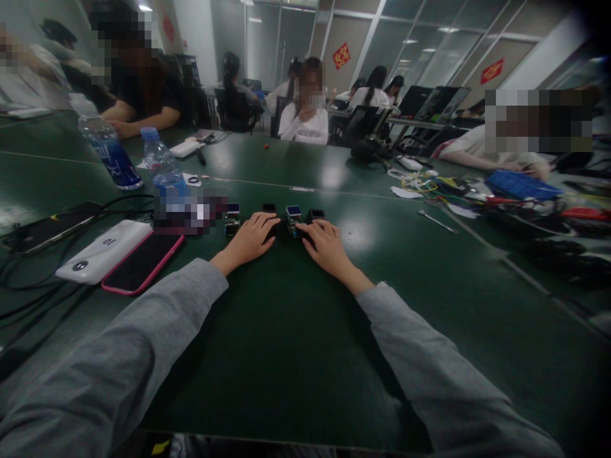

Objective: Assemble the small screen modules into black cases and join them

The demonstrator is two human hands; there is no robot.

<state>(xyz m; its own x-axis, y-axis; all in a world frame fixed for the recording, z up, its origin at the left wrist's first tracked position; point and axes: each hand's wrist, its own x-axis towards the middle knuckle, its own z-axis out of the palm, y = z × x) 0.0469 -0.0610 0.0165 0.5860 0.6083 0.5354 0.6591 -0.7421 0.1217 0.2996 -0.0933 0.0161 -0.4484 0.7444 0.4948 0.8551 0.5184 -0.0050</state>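
Note:
My left hand (252, 236) is closed over a small black box (269, 208), whose top edge shows beyond the fingers. My right hand (325, 245) curls around a second small black box (316, 215), and one fingertip reaches the edge of a little circuit board with a screen (293, 213). Another board with a screen (232, 216) stands just left of my left hand. Both hands rest near the green tabletop (291, 331), with a narrow gap between them. The fingers hide the lower parts of the boxes.
To the left lie a pink-edged phone (143, 262), a white power bank (105, 251) and black cables. Two bottles (112, 152) stand behind them. At right are a wrench (438, 221), tangled wires (424, 183) and a blue tray (525, 184). Other people sit around the table.

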